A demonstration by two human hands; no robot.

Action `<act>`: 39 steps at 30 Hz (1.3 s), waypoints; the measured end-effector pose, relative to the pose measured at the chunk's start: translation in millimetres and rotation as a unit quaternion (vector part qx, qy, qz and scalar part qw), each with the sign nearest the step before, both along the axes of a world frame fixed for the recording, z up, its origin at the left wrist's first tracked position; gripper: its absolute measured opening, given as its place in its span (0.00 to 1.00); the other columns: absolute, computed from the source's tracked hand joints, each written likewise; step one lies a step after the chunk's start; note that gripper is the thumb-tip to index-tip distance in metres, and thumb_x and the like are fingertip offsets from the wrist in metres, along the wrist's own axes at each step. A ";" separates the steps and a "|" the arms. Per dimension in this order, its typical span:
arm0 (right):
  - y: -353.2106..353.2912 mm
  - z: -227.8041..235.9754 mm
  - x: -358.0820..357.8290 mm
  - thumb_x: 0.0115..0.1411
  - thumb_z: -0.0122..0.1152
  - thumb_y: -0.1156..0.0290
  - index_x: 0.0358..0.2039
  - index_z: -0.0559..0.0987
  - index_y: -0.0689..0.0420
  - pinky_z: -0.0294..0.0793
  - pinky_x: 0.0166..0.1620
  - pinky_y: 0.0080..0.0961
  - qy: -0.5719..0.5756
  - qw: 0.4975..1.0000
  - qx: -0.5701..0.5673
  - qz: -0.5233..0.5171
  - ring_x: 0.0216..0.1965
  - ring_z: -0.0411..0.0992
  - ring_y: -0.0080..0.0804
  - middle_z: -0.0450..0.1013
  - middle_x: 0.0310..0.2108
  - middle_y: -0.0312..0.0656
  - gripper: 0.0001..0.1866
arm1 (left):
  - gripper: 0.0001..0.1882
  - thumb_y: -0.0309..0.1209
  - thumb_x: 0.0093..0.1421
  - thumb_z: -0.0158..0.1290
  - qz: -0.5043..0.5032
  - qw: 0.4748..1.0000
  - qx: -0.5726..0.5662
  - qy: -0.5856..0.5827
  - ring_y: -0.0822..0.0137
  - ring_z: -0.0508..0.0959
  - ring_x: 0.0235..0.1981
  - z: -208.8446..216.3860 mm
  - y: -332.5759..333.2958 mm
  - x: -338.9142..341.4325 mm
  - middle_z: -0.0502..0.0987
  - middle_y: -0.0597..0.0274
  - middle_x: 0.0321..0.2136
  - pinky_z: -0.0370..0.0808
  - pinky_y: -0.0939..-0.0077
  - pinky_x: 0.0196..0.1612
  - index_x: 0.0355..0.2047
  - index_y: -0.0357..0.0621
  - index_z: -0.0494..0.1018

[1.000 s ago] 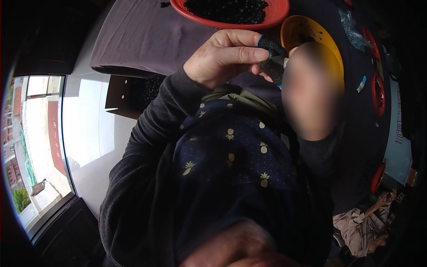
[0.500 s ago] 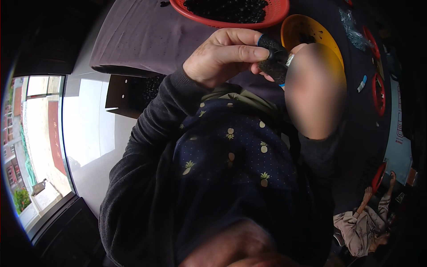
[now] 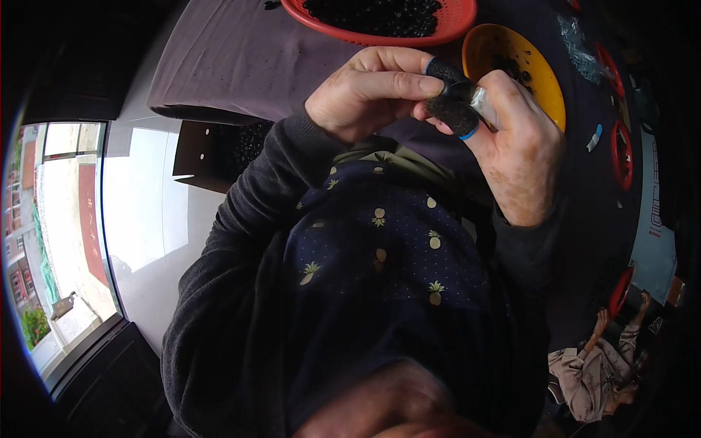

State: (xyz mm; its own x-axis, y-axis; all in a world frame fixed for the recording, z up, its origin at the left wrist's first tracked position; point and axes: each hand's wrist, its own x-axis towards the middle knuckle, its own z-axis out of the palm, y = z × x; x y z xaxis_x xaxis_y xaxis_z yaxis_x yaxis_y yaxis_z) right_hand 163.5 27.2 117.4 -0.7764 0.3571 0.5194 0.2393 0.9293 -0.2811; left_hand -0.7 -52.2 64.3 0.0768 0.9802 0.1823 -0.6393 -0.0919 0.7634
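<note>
My left hand (image 3: 369,91) and my right hand (image 3: 515,150) meet in front of my chest, fingertips together. Black finger covers with blue rims (image 3: 453,113) sit on the tips of my left forefinger and my right thumb. Between those fingertips a small silvery piece (image 3: 480,101) is pinched; its kind is too small to tell. Both forearms wear dark sleeves over a navy garment with small pineapple prints (image 3: 387,255).
A red basket (image 3: 445,25) of small black bits stands on a table under a grey-purple cloth (image 3: 241,58), just beyond my hands. A yellow bowl (image 3: 544,80) with dark bits sits behind my right hand. Another person (image 3: 595,369) sits at lower right. A bright window (image 3: 66,241) lies at left.
Both hands stay together at the same spot; the covered fingertips have shifted slightly around the silvery piece. The person at lower right has moved their arms.
</note>
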 end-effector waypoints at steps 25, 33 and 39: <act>-1.3 -4.9 -2.1 0.44 0.69 0.66 0.23 0.70 0.58 0.71 0.25 0.26 -0.003 1.000 0.003 0.016 0.23 0.73 0.32 0.70 0.20 0.38 0.16 | 0.12 0.28 0.56 0.51 0.007 1.000 -0.005 0.022 0.80 0.71 0.25 -2.5 0.5 -2.6 0.75 0.67 0.28 0.70 0.85 0.32 0.40 0.35 0.73; -4.3 4.6 5.6 0.48 0.67 0.68 0.31 0.71 0.58 0.72 0.29 0.27 0.016 0.999 -0.033 -0.033 0.26 0.73 0.35 0.71 0.24 0.40 0.15 | 0.13 0.27 0.57 0.50 -0.022 1.000 0.019 0.005 0.78 0.70 0.25 -5.0 1.6 -4.6 0.76 0.64 0.31 0.73 0.78 0.37 0.42 0.35 0.72; -2.0 -2.5 4.5 0.44 0.68 0.69 0.30 0.69 0.57 0.71 0.28 0.31 0.018 0.999 -0.023 -0.015 0.26 0.72 0.37 0.70 0.24 0.39 0.16 | 0.13 0.27 0.58 0.49 0.010 0.999 0.026 0.028 0.73 0.74 0.33 -9.2 1.8 -3.7 0.76 0.61 0.35 0.72 0.74 0.44 0.44 0.36 0.71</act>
State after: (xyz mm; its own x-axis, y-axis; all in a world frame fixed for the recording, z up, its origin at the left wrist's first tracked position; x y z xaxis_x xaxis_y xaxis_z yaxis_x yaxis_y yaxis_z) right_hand 167.9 25.2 114.9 -0.7458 0.4040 0.5297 0.2562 0.9079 -0.3317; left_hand -4.4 -50.4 55.1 0.0694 0.9709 0.2293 -0.5939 -0.1444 0.7915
